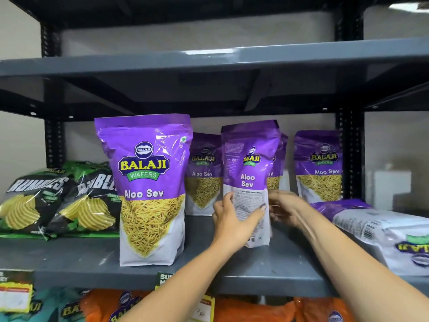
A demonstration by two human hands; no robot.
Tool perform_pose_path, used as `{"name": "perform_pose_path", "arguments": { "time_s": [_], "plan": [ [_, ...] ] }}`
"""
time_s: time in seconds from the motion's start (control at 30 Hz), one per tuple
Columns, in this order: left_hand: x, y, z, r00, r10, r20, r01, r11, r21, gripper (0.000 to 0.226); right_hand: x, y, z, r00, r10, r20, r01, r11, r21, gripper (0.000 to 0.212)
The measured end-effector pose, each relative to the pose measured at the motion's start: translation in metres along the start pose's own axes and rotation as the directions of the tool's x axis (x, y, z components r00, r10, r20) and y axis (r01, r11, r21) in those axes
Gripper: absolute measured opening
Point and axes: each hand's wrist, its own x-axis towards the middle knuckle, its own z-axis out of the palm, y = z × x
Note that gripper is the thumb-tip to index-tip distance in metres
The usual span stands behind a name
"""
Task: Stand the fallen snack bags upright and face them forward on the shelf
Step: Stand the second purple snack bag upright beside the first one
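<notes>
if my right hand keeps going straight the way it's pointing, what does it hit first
Probably the purple Aloo Sev bag both hands hold: the right hand points left at its edge. Motion blur hides whether the fingers already touch it.

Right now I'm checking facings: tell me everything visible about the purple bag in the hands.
The held Aloo Sev bag is glossy purple plastic, white lower down, standing upright mid-shelf but turned, showing its narrow side and fine print. The left hand has a grip on its lower part; the blurred right hand is at its right edge.

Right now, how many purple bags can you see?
6: front-left, behind it, one in both hands, one half-hidden behind that, back-right, lying right. More may hide.
</notes>
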Motion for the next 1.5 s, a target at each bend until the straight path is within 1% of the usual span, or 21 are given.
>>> {"name": "perform_pose_path", "arguments": {
  "time_s": [0.03, 0.07, 0.1, 0.13, 0.2, 0.27, 0.33, 0.37, 0.4, 0.5, 0.57, 0.6, 0.67, 0.73, 0.8, 0.87, 0.97, 1.07, 1.17, 1.27, 1.5],
  "plan": [
    [0.002, 0.001, -0.001, 1.0, -0.012, 0.013, 0.013, 0.999, -0.031, 0.099, -0.003, -0.001, 0.002, 1.0, 0.005, 0.028, -0.005, 1.0, 0.016, 0.005],
    [0.003, 0.002, -0.002, 0.999, -0.028, 0.017, 0.029, 0.997, -0.066, 0.11, -0.004, -0.002, 0.002, 0.998, 0.007, 0.064, -0.009, 0.999, 0.042, 0.009],
    [0.004, 0.005, -0.004, 0.999, -0.04, 0.013, 0.041, 0.994, -0.101, 0.116, -0.006, -0.003, 0.003, 0.995, 0.008, 0.103, -0.014, 0.998, 0.059, 0.02],
    [0.005, 0.007, -0.005, 0.999, -0.053, 0.007, 0.053, 0.989, -0.136, 0.114, -0.005, -0.002, 0.002, 0.99, 0.013, 0.137, -0.023, 0.997, 0.069, 0.031],
    [0.01, 0.008, -0.006, 0.998, -0.069, -0.001, 0.068, 0.98, -0.185, 0.098, -0.007, -0.002, 0.001, 0.984, 0.012, 0.179, -0.03, 0.994, 0.102, 0.05],
    [0.015, 0.003, -0.009, 0.999, -0.049, -0.003, 0.048, 0.985, -0.166, 0.082, -0.008, -0.004, -0.001, 0.975, 0.005, 0.222, -0.035, 0.99, 0.136, 0.061],
    [0.02, -0.007, -0.013, 1.0, -0.019, 0.018, 0.021, 0.992, -0.123, 0.072, -0.011, -0.005, -0.004, 0.957, -0.004, 0.289, -0.027, 0.994, 0.105, 0.081],
    [0.024, -0.012, -0.016, 0.998, -0.017, 0.057, 0.024, 0.991, -0.128, 0.07, -0.012, -0.005, -0.005, 0.95, -0.003, 0.311, -0.023, 0.996, 0.082, 0.089],
    [0.027, -0.016, -0.019, 0.994, -0.02, 0.105, 0.037, 0.987, -0.157, 0.068, -0.013, -0.005, -0.006, 0.947, -0.005, 0.321, -0.016, 0.998, 0.063, 0.091],
    [0.036, -0.022, -0.029, 0.974, -0.047, 0.222, 0.103, 0.964, -0.246, 0.062, -0.02, -0.004, -0.004, 0.924, -0.001, 0.382, 0.008, 1.0, -0.018, 0.082],
    [0.038, -0.026, -0.033, 0.965, -0.049, 0.256, 0.137, 0.931, -0.337, 0.046, -0.023, -0.004, -0.003, 0.91, -0.012, 0.414, 0.043, 0.997, -0.064, 0.084],
    [0.038, -0.027, -0.033, 0.964, -0.042, 0.263, 0.149, 0.903, -0.403, 0.037, -0.023, -0.005, -0.005, 0.919, -0.014, 0.394, 0.041, 0.997, -0.062, 0.08],
    [0.037, -0.027, -0.031, 0.974, -0.032, 0.223, 0.145, 0.849, -0.508, 0.032, -0.023, -0.006, -0.01, 0.935, -0.01, 0.355, 0.027, 0.999, -0.043, 0.062],
    [0.038, -0.026, -0.029, 0.992, -0.04, 0.122, 0.103, 0.81, -0.578, 0.034, -0.025, -0.006, -0.014, 0.949, -0.016, 0.314, 0.033, 0.998, -0.048, 0.043],
    [0.038, -0.02, -0.029, 0.997, -0.039, 0.063, 0.07, 0.769, -0.635, 0.024, -0.027, -0.006, -0.014, 0.96, -0.043, 0.275, 0.063, 0.996, -0.063, 0.041],
    [0.038, -0.015, -0.028, 0.998, -0.045, 0.053, 0.069, 0.774, -0.629, 0.011, -0.031, -0.006, -0.011, 0.962, -0.082, 0.26, 0.106, 0.991, -0.081, 0.04],
    [0.037, -0.015, -0.028, 0.999, -0.029, 0.025, 0.038, 0.821, -0.57, 0.013, -0.037, -0.004, -0.009, 0.954, -0.093, 0.285, 0.118, 0.991, -0.07, 0.026],
    [0.035, -0.017, -0.03, 1.0, -0.004, -0.008, -0.001, 0.846, -0.533, 0.015, -0.044, -0.004, -0.009, 0.937, -0.069, 0.342, 0.117, 0.986, -0.122, 0.035],
    [0.027, -0.018, -0.034, 0.999, -0.018, -0.037, -0.005, 0.838, -0.545, 0.03, -0.053, -0.004, -0.006, 0.938, -0.068, 0.339, 0.137, 0.973, -0.184, 0.04],
    [0.019, -0.018, -0.039, 0.998, -0.019, -0.067, -0.021, 0.831, -0.556, 0.039, -0.062, -0.003, -0.003, 0.944, -0.094, 0.317, 0.171, 0.96, -0.224, 0.054],
    [0.016, -0.024, -0.04, 0.988, -0.003, -0.152, -0.075, 0.86, -0.504, 0.032, -0.088, -0.007, 0.003, 0.941, -0.11, 0.321, 0.219, 0.919, -0.328, 0.087]
  ]
}}
